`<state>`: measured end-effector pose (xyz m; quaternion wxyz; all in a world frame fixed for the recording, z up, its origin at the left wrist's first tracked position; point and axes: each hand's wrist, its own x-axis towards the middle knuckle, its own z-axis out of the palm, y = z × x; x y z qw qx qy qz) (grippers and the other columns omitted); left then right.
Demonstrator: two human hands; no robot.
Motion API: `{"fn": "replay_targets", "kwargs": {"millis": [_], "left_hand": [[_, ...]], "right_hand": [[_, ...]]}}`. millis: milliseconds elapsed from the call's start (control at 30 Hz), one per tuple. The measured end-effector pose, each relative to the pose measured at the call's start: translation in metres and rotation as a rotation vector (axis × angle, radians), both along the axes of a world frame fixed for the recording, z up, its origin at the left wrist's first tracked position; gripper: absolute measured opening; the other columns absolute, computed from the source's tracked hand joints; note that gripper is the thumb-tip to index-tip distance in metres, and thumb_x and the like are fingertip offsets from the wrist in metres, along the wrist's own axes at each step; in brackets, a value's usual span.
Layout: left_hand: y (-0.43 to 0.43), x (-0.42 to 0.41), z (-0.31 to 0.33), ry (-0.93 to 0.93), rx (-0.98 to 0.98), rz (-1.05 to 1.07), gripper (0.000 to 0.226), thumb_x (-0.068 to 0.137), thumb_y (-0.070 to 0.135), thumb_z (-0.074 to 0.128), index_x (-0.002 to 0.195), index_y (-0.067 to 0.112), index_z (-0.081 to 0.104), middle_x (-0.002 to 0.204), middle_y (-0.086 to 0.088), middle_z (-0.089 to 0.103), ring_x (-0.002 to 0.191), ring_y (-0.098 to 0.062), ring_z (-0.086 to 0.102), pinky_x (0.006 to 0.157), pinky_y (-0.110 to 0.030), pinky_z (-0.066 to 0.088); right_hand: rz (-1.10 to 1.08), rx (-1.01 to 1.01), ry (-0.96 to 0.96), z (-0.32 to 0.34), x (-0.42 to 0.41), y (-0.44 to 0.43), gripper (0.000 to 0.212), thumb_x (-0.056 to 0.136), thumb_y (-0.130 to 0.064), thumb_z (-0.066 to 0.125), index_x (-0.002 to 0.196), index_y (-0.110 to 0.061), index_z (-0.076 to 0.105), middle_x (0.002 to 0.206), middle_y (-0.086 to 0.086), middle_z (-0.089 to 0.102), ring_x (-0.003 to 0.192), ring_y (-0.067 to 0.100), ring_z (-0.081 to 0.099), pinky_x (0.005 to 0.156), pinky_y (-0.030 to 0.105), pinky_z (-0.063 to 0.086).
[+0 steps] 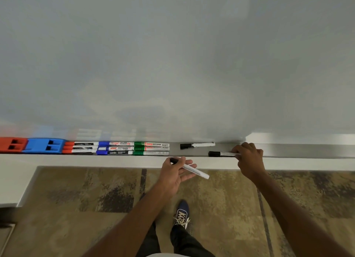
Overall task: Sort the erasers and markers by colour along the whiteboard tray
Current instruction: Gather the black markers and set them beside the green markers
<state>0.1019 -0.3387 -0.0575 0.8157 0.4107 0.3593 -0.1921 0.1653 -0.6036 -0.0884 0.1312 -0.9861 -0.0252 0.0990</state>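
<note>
While my left hand [175, 173] grips one black marker [189, 168] in front of the tray [307, 151], fingers loosely curled round it, my right hand [248, 156] pinches the tail of a second black marker [221, 154] lying in the tray. A third black one [197, 145] lies loose behind. Further left: green markers [151, 148], blue markers [115, 148], red markers [81, 147], blue eraser [43, 145], red eraser [11, 144].

Left hand [175, 172] holding black marker [192, 169], right hand [249, 158] gripping another on tray [307, 151]
</note>
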Motion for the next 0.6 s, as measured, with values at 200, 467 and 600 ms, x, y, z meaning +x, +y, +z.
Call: {"fn": "replay_targets", "kwargs": {"millis": [200,467,600], "left_hand": [[-0.003,0.002,0.004,-0.026,-0.015,0.001,0.007,0.099,-0.001,0.049,0.101,0.005,0.049,0.112,-0.03,0.067,0.105,-0.043,0.067,0.085,-0.055,0.056],[-0.004,0.009,0.007,-0.04,-0.084,0.047,0.03,0.097,-0.01,0.042,0.123,0.004,0.047,0.128,-0.025,0.061,0.121,-0.041,0.058,0.099,-0.066,0.043],[0.0,0.008,0.006,-0.072,-0.123,0.079,0.05,0.096,-0.012,0.042,0.133,0.022,0.045,0.129,-0.024,0.06,0.121,-0.042,0.057,0.09,-0.062,0.05]], "right_hand": [[0.011,0.135,-0.028,0.015,-0.006,0.021,0.026,0.086,0.003,0.058,0.099,-0.018,0.065,0.096,0.0,0.057,0.093,0.023,0.052,0.081,0.039,0.035],[-0.028,0.515,0.053,0.034,-0.029,0.069,0.018,0.092,0.0,0.059,0.102,-0.01,0.07,0.096,0.003,0.06,0.083,0.018,0.059,0.071,0.025,0.049],[0.018,0.56,0.092,0.034,-0.038,0.086,0.02,0.091,-0.002,0.059,0.101,-0.013,0.073,0.094,0.003,0.062,0.082,0.018,0.06,0.073,0.026,0.048]]}}
